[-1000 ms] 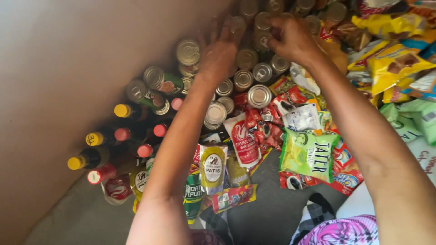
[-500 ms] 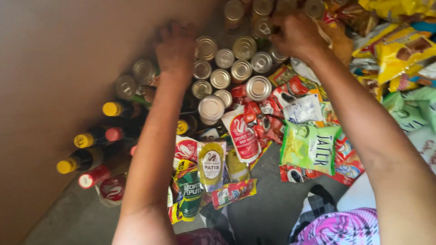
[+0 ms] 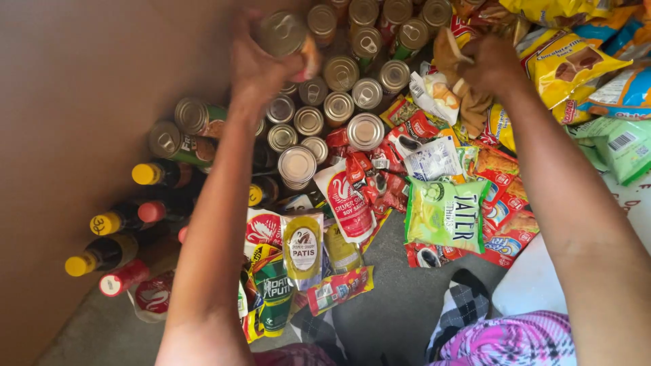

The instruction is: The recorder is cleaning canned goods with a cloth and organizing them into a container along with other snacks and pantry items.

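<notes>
Silver tin tops fill the upper middle of the head view, a tight cluster of upright cans (image 3: pixel 339 102) standing lid-up on the grey floor against a brown wall (image 3: pixel 74 102). Half a second ago the left hand lay flat among these lids with nothing in it; now the left hand (image 3: pixel 261 64) is raised above them with its fingers wrapped round one can (image 3: pixel 285 34), lifted clear of the pack and tipped so its pull-tab lid faces the camera, though blur hides how firmly it is held. That can has therefore left the cluster, and the rest stand as they did. The right hand (image 3: pixel 491 64), which earlier rested on the far cans, has come across to the snack side and is closed on a crumpled brownish packet (image 3: pixel 454 81), pinched at its top, just beside the yellow chip bags (image 3: pixel 569 61). As for containers, every can is sealed, so their contents cannot be told. Bottles with yellow and red caps (image 3: pixel 146 175) lie on their sides along the wall, all capped. Flat sauce pouches (image 3: pixel 302 247) and a green snack bag (image 3: pixel 444 217) lie unopened in front.
</notes>
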